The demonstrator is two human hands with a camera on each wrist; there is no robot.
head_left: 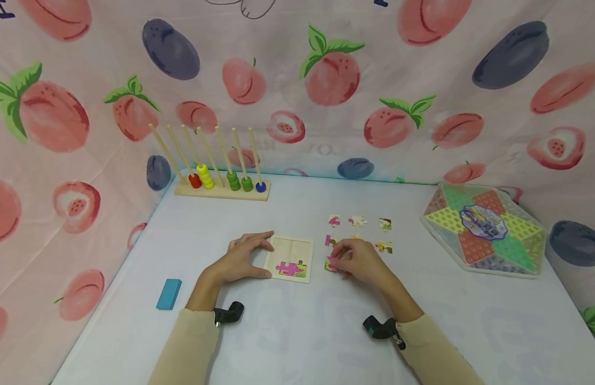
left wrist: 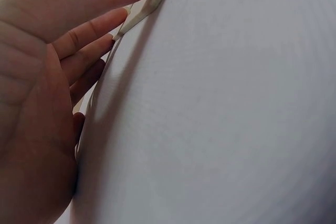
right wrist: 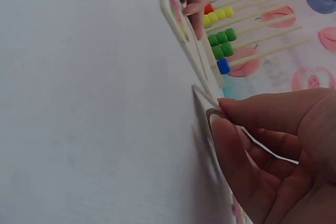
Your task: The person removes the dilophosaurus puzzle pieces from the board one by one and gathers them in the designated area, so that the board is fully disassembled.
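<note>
My left hand (head_left: 239, 258) spans the left side of a small square wooden puzzle tray (head_left: 293, 244), index finger at its far corner and thumb at its near corner. Joined pink and green pieces (head_left: 291, 268) lie in the tray's near part. My right hand (head_left: 362, 260) pinches a pink and green puzzle piece (head_left: 330, 264) between thumb and index finger, just right of the tray. In the right wrist view the thin edge of this piece (right wrist: 203, 95) tilts up off the white table. Loose pieces (head_left: 357, 220) lie in rows behind the right hand, which partly covers them.
A wooden bead abacus (head_left: 220, 193) with coloured beads stands at the back left. The blue block (head_left: 169, 294) lies left of my left forearm. To the far right is a patterned, lidded plastic case (head_left: 485, 230). A fruit-print cloth (head_left: 287, 69) hangs behind the table.
</note>
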